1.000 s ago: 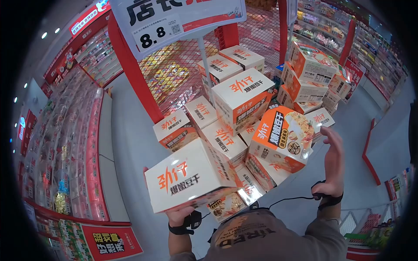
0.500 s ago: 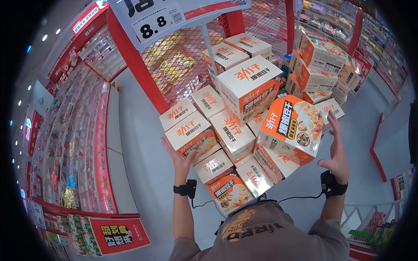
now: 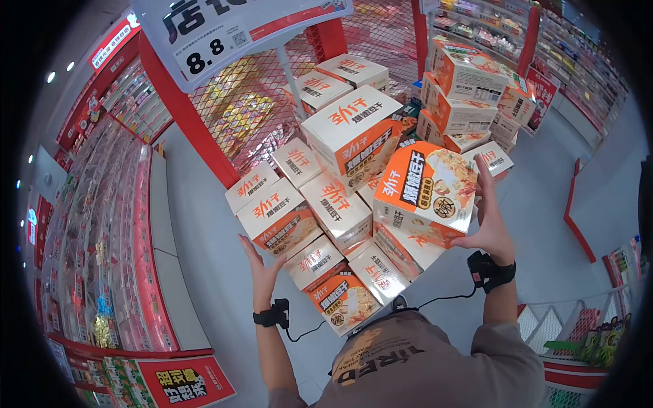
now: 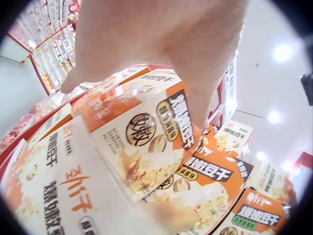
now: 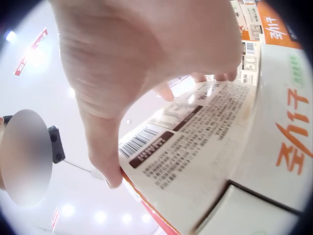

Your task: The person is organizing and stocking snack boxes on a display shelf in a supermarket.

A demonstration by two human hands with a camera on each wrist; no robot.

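Bean-curd snack cartons in white and orange stand in a pile in front of me. At the pile's left side, my left hand (image 3: 264,275) is spread beside a carton (image 3: 277,216), with its thumb near the carton's lower front corner. My right hand (image 3: 495,234) lies along the right side of a tilted carton (image 3: 425,187) with its orange printed face up. Its thumb is at the lower edge and its outstretched fingers are at the far side. In the right wrist view, that thumb and the fingertips meet the carton's barcode side (image 5: 190,132).
A large carton (image 3: 354,132) stands high in the middle, beside the price sign's pole (image 3: 289,81). More cartons (image 3: 462,85) are stacked at the back right. Red mesh (image 3: 245,102) is behind. Snack shelves (image 3: 102,238) run along the left, across an aisle.
The left hand has let go of the carton it held, which now sits at the pile's left. The right hand has moved in to the tilted carton's right side.
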